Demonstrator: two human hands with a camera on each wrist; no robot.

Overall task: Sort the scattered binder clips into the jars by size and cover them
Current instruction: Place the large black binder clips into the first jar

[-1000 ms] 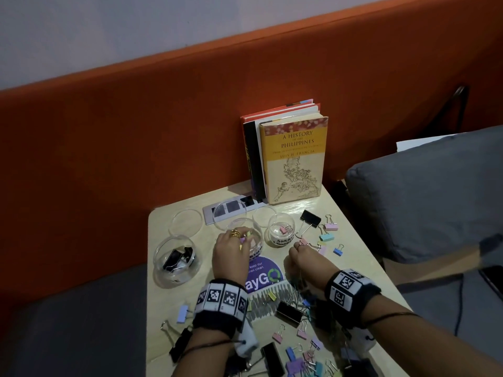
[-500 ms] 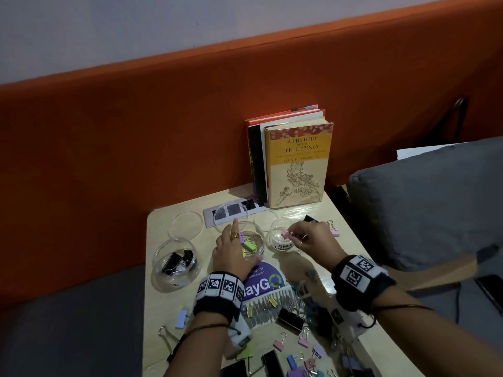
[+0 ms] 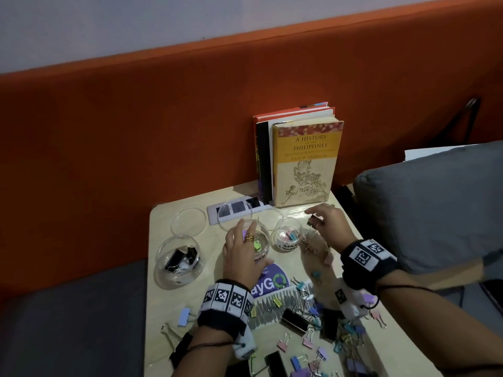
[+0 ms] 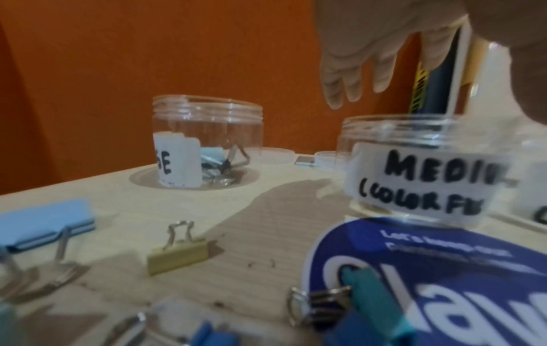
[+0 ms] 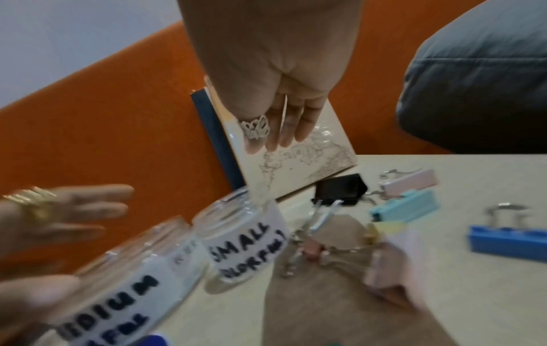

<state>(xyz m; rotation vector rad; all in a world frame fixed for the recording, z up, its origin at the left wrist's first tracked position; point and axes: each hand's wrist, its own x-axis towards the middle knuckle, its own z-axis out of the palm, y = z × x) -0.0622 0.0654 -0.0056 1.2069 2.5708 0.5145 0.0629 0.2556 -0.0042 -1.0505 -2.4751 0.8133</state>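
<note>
Three clear open jars stand in a row: the large jar (image 3: 178, 259) with black clips, the "Medium" jar (image 3: 262, 247) (image 4: 414, 178) and the "Small" jar (image 3: 288, 238) (image 5: 245, 243) with pastel clips. My left hand (image 3: 242, 248) hovers over the medium jar, its fingers (image 4: 355, 77) straight and holding nothing. To the right of the small jar, my right hand (image 3: 324, 221) (image 5: 272, 131) hangs with straight fingers above a black clip (image 5: 340, 189) that lies on the table. Pink, teal and blue clips lie beside it. Several more clips (image 3: 340, 338) are scattered near me.
Three clear lids (image 3: 187, 221) lie behind the jars beside a grey socket plate (image 3: 236, 209). Upright books (image 3: 302, 161) stand at the table's back edge. A blue sticker (image 3: 269, 281) sits mid-table. A grey cushion (image 3: 435, 208) borders the table on the right.
My right hand carried a pink clip from the table to the small jar, let it go, then moved right over the black clip. My left hand stayed at the medium jar and straightened its fingers.
</note>
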